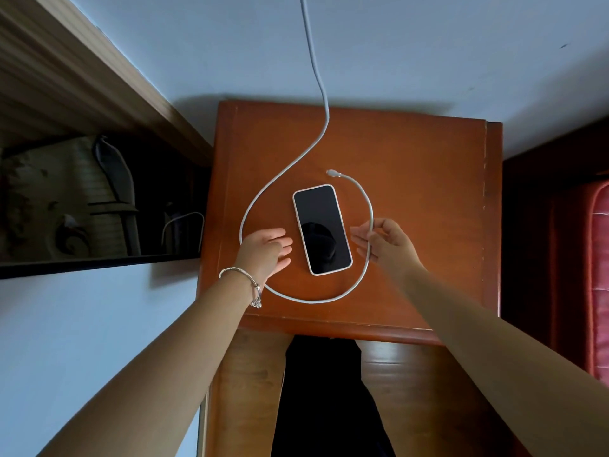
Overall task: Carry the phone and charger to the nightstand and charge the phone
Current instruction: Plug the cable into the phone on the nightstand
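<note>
Plainly, the phone [322, 229] lies screen-up on the nightstand [412, 192], ringed by the limp cable [306, 300]. The left hand [263, 250] hovers spread beside it; the right hand [385, 242] lightly pinches the cable. Better grip, probably: the stiff plug [331, 173] (far of the phone); the phone looks slick.

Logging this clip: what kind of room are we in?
Most likely a bedroom. A wooden nightstand stands against the wall, a red padded edge, probably a mattress, lies to its right, and a phone lies on top inside a loop of white charging cable.
</note>
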Demonstrator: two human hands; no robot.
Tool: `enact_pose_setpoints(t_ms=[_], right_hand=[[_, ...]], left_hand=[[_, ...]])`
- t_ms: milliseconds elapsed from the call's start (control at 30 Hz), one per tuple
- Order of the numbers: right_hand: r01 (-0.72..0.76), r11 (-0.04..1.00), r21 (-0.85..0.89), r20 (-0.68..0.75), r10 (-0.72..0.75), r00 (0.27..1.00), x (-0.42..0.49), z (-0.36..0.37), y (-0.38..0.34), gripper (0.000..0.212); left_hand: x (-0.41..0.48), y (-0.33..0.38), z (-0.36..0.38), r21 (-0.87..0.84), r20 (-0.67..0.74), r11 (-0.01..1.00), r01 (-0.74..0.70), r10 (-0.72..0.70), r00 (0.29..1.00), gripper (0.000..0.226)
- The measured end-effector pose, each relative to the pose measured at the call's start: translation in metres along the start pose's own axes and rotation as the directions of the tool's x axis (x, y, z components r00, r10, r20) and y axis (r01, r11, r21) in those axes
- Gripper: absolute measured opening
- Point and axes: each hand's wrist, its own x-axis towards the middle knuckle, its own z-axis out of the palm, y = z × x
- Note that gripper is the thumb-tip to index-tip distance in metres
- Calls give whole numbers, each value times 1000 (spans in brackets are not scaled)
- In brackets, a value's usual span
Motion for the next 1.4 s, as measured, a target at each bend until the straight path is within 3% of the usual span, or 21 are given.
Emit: enact_pose_setpoints(t_ms=[433,933,1067,1400], right_hand=[[-27,1000,0,9,27,1000,8,7,-8,21],[-58,998,29,-12,59,998,4,9,-13,22],[-63,995,79,-1,63,998,3,7,-15,21],[-47,997,62,39,44,998,6,2,-16,24]], left_hand=[[15,14,19,-97,-23,977,188,-191,981,34],[27,3,17,44,-48,991,130,-128,991,14],[29,1,18,16,-7,995,96,-96,995,10],[29,1,24,9,22,999,52,-52,998,16]])
